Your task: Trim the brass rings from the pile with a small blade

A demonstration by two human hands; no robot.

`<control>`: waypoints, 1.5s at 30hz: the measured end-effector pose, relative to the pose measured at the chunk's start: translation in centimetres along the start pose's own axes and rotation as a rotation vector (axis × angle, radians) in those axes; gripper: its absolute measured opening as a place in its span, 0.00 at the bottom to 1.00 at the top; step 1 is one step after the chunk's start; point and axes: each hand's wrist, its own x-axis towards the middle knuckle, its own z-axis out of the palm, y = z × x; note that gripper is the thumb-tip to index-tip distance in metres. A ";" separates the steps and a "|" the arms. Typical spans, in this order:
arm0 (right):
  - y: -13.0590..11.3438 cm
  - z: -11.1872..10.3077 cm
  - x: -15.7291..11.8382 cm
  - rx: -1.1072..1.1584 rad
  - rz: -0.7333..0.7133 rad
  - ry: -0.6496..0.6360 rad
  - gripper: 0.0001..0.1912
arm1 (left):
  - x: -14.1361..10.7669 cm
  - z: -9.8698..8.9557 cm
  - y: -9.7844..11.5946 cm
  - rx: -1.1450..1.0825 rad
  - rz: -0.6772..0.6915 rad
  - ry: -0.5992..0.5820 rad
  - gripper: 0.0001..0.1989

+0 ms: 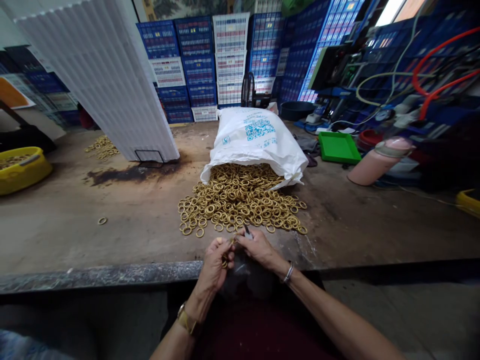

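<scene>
My left hand (215,260) is closed around a few brass-coloured rings (225,261), with one pinched at the thumb and fingertips. Close beside it, my right hand (260,248) grips a small grey tool with a dark pointed end (248,232); its exact kind is not clear. The fingertips of both hands meet at the pinched ring, over the front edge of the table. Just beyond them lies a loose heap of brass-coloured rings (240,202), spilling from the mouth of a white printed sack (258,137) lying on its side.
A single ring (102,221) lies at the left of the wooden table (142,220). White corrugated sheets (108,75) lean in a wire stand, and a yellow basin (24,172) sits far left. At right are a green tray (338,147) and a pink bottle (378,162). Stacked crates (198,62) stand behind.
</scene>
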 end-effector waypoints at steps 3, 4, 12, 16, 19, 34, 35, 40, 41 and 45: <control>-0.2 0.0 0.0 -0.069 -0.120 0.023 0.09 | 0.1 -0.1 -0.1 0.005 0.000 0.048 0.17; -0.3 -0.1 0.0 -0.079 -0.143 0.019 0.09 | 0.2 -0.1 -0.2 0.017 0.000 0.052 0.18; 0.0 -0.4 -0.2 -0.112 -0.116 -0.037 0.11 | 0.2 0.4 0.0 0.156 -0.032 -0.003 0.15; 0.1 -0.6 -0.1 -0.233 -0.187 -0.015 0.10 | 0.6 0.5 0.4 0.009 -0.200 -0.001 0.12; -0.4 -0.6 -0.2 -0.275 -0.228 0.032 0.08 | 1.0 0.7 0.5 -0.190 -0.358 0.013 0.06; -0.2 -1.4 0.2 -0.299 -0.170 0.110 0.10 | 0.6 1.0 0.4 -0.476 -0.585 -0.028 0.07; 0.0 -1.5 0.1 -0.368 -0.209 0.119 0.10 | 0.6 1.1 0.5 -0.486 -0.581 -0.019 0.07; 0.7 -2.1 -0.7 -0.723 -0.443 -0.054 0.06 | 0.9 1.3 0.9 -0.533 -0.560 0.011 0.09; 0.9 -2.1 -0.8 -0.768 -0.456 -0.077 0.06 | 0.9 1.3 0.9 -0.535 -0.558 0.018 0.09; 1.3 -2.1 -0.7 -0.856 -0.457 -0.096 0.08 | 1.0 1.2 0.8 -0.509 -0.563 0.030 0.10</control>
